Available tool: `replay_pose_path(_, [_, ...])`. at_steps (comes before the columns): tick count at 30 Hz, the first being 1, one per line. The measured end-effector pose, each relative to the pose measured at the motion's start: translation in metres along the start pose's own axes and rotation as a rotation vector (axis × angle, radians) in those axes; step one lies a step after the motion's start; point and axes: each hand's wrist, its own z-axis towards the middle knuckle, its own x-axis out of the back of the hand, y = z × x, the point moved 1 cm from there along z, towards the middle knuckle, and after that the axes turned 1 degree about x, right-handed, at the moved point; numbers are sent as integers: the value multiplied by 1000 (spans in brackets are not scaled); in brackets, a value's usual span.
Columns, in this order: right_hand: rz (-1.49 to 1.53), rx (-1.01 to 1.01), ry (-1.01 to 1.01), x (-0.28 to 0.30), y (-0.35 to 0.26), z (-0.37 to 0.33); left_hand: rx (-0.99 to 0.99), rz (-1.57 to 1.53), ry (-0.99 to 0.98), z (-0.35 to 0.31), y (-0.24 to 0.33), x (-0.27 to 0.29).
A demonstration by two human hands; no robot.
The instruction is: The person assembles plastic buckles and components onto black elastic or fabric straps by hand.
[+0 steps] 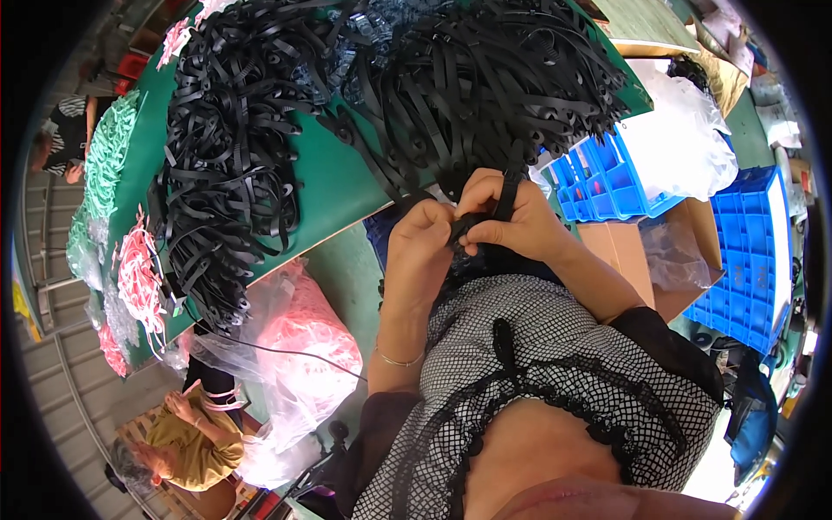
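Observation:
Both my hands meet at the near edge of the green table, working on a black strap (508,198). My left hand (419,243) is closed, its thumb and fingertips pinching the strap's end. With bent fingers, my right hand (527,218) grips the same strap, one length of it standing up past the knuckles. The piece between the fingertips is mostly hidden. Just beyond my hands spreads a large heap of black straps (485,78), some hanging over the edge. A second pile of black straps (230,147) lies to the left.
On the right stand blue plastic crates (741,251), a cardboard box (615,256) and a white plastic bag (685,130). Pink bundles in clear bags (308,347) sit below the green table (334,186) at left. Another person (204,442) sits at lower left; a further person (69,130) is at far left.

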Motion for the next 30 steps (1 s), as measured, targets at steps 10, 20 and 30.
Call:
replay_pose_path(10, [-167,94,-55,3,4,3,31,37,63,-3,1,6])
replay_pose_path(20, [29,9,-85,2,11,4,-19,36,46,-7,2,8])
replay_pose_path(30, [-110,71,-102,3,2,4,-11,105,75,-10,4,0])
